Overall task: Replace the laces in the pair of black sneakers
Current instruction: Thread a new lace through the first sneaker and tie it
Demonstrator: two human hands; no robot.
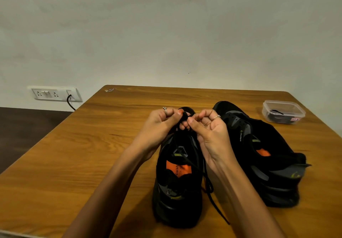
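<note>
Risks first. Both hands pinch the black lace (209, 187) above the forefoot of the left-hand sneaker (177, 182); the fingers are curled tight and close together, so which eyelet is being worked cannot be told. Black lace on black upper gives poor contrast, so an eyelet could be skipped or the lace crossed wrong. The loose tail trails from the pinch back toward the person, over the collar and onto the table (92, 145); a sharp pull could likely drag it out of lower eyelets or slide the light shoe. The second sneaker (259, 154), just right of the grip, leans on its side and touches or nearly touches the first, so a wrist could bump it.

Materials, largest down:
- Table: wood-grain laminate, smooth, rounded corners, probably slippery under a sole.
- Sneakers: black mesh-like fabric, grey overlays, yellow-green accents, orange insole; soft uppers, chunky soles.
- Clear plastic tub (283, 112), far right of the grip, well apart: rigid, rounded rectangle, something dark coiled inside, looks like more lace.
- Lace: thin round cord, limp, kinked.
- Left hand (161, 125): thumb and curled fingers nip the lace, ring on a finger.
- Right hand (209, 126): the same nip from the opposite side, ring too.
</note>
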